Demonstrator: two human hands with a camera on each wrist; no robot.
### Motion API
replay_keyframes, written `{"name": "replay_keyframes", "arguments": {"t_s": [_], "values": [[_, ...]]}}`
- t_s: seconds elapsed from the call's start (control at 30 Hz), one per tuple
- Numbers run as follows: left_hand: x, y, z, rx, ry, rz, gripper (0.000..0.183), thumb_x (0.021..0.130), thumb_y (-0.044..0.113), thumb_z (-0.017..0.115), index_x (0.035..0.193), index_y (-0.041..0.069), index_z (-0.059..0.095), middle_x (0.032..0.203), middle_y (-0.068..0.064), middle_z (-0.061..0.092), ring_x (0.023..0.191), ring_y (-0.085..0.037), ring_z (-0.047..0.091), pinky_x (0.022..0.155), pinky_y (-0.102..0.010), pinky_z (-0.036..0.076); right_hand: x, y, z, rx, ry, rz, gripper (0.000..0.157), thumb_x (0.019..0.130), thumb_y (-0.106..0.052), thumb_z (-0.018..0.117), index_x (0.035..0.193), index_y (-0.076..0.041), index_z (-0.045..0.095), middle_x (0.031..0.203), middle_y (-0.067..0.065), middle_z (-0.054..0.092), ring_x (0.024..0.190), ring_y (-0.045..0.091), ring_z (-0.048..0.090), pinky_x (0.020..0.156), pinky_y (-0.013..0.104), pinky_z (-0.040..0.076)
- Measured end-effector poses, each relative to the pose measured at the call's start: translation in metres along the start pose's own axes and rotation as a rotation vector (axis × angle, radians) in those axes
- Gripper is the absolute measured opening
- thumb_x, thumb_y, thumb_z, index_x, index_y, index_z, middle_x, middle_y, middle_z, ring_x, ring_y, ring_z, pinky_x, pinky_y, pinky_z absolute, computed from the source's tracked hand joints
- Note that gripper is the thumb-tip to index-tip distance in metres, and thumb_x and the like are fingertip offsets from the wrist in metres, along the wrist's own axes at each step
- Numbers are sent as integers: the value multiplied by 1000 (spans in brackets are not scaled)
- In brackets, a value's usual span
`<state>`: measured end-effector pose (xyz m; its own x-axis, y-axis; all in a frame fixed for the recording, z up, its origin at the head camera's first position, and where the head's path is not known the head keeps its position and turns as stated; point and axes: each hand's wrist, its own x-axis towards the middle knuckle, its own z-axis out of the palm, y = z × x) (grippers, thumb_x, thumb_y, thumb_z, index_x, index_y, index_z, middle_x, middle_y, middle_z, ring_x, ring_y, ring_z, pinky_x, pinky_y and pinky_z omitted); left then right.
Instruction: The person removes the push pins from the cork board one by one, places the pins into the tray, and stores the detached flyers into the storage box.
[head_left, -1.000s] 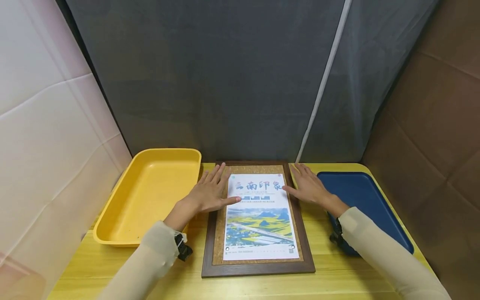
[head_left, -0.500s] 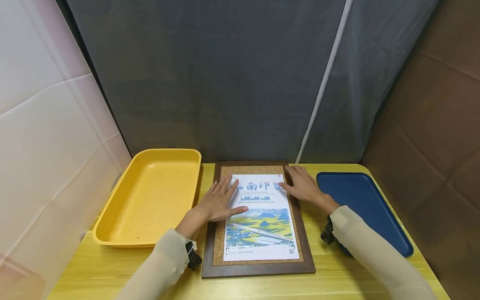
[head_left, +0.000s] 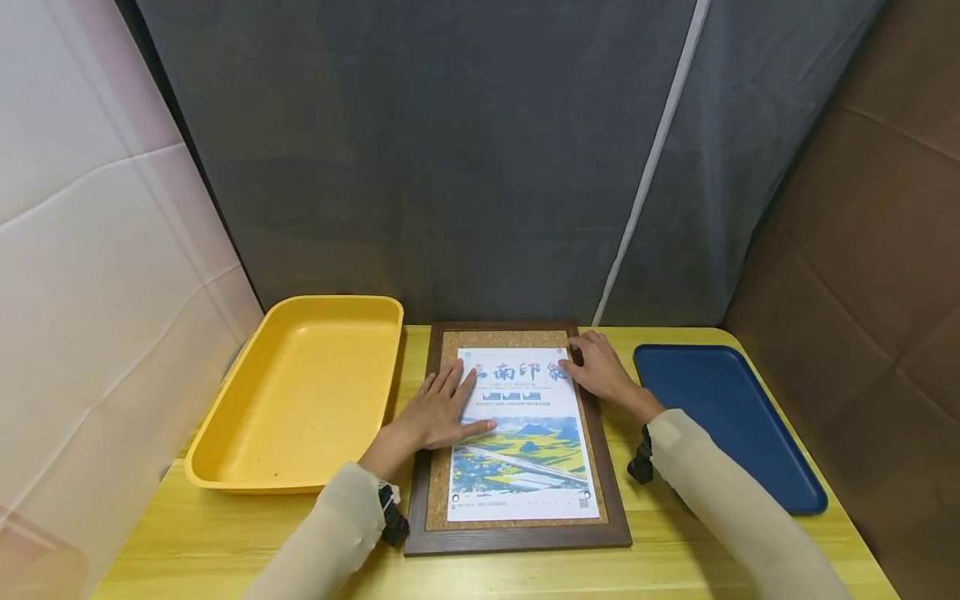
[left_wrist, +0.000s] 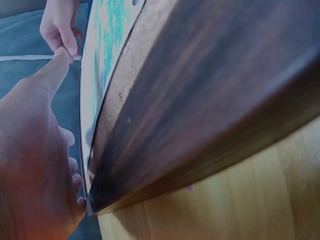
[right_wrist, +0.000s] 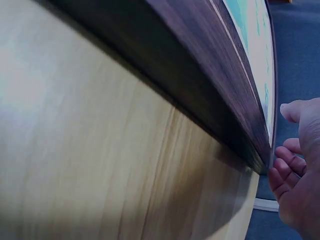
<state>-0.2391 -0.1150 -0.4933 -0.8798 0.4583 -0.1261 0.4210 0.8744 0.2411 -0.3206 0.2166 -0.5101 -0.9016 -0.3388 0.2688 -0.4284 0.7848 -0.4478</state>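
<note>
Left hand [head_left: 437,417] has shifted nearer the wearer, fingers extended and released over the left side of the poster [head_left: 517,467], which lies on the framed corkboard [head_left: 517,542]; right hand [head_left: 603,373], loosely bent, appears ungrasping at its upper right.

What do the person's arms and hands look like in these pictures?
Both the left hand and right hand are bare, without gloves. The left sleeve and right sleeve are long and pale beige. A small black device sits at each wrist.
</note>
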Motion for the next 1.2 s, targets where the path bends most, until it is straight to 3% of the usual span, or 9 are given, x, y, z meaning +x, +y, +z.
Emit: {"name": "replay_keyframes", "arguments": {"t_s": [0.2, 0.53, 0.8, 1.2], "values": [[1, -2, 6, -25, -24, -9, 108, 95, 79, 47, 171, 10, 14, 178, -18, 1, 164, -37, 1, 131, -58, 6, 3, 3, 6, 63, 18, 20, 35, 97, -15, 76, 123, 9, 71, 112, 22, 66, 102, 36, 61, 91, 53, 53], [-1, -4, 7, -29, -10, -2, 109, 94, 78, 50, 170, 6, 18, 177, -22, 6, 163, -41, 7, 131, -59, 7, 9, -1, 10, 154, 11, 127, 25, 98, -11, 76, 118, 5, 74, 109, 19, 65, 98, 32, 64, 90, 48, 56], [0, -6, 10, -15, -35, -1, 108, 96, 77, 50, 171, 7, 14, 177, -21, 3, 164, -39, 4, 131, -58, 6, 11, -2, 15, 189, 58, 154, 13, 98, -6, 75, 107, 3, 76, 102, 17, 66, 92, 30, 63, 86, 47, 55], [1, -12, 13, -4, -67, 4, 113, 94, 81, 47, 171, 7, 9, 177, -20, -3, 164, -37, -3, 131, -58, 1, 17, -7, 22, 209, 96, 211, 12, 100, -7, 72, 101, 4, 76, 95, 17, 68, 84, 27, 63, 77, 38, 53]]}}
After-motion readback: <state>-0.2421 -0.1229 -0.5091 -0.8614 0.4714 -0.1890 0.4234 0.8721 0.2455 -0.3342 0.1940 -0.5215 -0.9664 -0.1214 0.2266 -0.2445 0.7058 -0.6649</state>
